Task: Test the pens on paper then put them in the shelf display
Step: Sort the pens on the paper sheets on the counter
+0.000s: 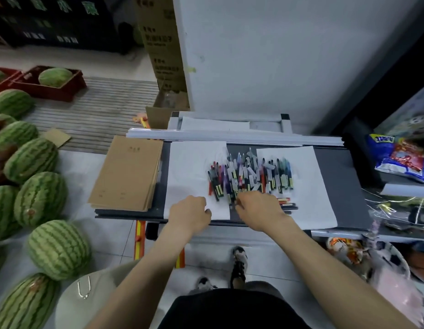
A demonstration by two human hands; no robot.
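Dark tabletop [334, 176] carried the heap of pens [251, 174], which lay across the left sheet [189, 167] and the right sheet [306, 191]. My right hand [258, 207] curled its fingers into the heap's near edge; whether it gripped a pen I could not tell. My left hand [189, 210], apart from it, rested fisted on the left sheet. Brown notebooks [128, 172] lay just left, and watermelons [40, 198] sat on the floor beyond.

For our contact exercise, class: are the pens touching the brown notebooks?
Apart. The head view shows bare white paper and dark tabletop between the pens and the notebooks.
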